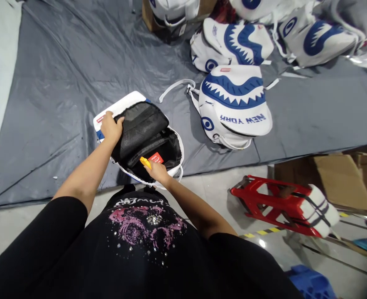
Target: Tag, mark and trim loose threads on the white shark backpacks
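A white and blue backpack (180,145) lies open at the table's front edge, its black lining showing. My left hand (110,128) grips the folded-back flap at its left side, thumb on the dark lining and fingers on the white outside. Over the front rim of the opening, my right hand (157,170) is closed around a small yellow tool (145,162), whose exact kind I cannot make out. A red tag (156,158) shows inside the bag, just beyond the right hand's fingers.
Several white and blue shark-mouth backpacks (236,99) stand to the right and back on the grey-covered table (62,74). A red stool (267,199), cardboard boxes (342,178) and a blue crate (311,284) are at the lower right.
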`<state>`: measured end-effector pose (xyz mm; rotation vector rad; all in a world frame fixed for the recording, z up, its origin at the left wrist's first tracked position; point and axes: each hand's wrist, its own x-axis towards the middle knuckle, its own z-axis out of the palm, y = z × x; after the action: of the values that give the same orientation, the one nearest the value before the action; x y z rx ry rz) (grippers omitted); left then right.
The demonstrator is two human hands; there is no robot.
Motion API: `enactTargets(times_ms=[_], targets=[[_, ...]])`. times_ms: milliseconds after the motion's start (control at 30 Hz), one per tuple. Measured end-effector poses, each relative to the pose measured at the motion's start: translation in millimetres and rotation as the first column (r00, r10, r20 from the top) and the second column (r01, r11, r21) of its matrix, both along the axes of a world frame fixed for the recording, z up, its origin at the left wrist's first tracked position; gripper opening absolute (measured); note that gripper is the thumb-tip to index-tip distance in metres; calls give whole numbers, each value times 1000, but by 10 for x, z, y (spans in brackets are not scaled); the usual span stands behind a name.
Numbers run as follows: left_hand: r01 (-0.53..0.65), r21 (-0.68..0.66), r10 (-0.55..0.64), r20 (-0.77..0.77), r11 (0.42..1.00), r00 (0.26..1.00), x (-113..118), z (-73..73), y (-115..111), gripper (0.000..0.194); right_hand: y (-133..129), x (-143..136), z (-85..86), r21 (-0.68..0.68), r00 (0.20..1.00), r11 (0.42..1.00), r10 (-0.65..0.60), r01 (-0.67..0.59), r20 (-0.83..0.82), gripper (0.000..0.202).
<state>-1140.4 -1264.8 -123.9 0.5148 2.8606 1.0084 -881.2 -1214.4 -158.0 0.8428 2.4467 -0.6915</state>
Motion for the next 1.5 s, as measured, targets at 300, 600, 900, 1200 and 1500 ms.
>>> enactTargets(times_ms=[300,600,900,1200,1500], targets=[[902,-242,-933,-137,357,332,665,9,412,46,69,-2,99,-76,1000,997,-16,16,6,41],[884,-314,-931,0,346,365,1113,-335,1060,37,140,83,58,-211,994,974,-99,86,-52,35],[811,-349,-850,70,469,521,1106,-559,1372,25,271,137,-51,-378,982,915,-178,144,-56,34],[772,-443,-861,5,455,509,1410,-595,1306,43,279,140,-112,-414,984,902,-166,124,-68,37],[833,-361,-890,18,419,456,1347,-725,1239,31,260,159,-185,-408,984,902,-173,144,-35,37]])
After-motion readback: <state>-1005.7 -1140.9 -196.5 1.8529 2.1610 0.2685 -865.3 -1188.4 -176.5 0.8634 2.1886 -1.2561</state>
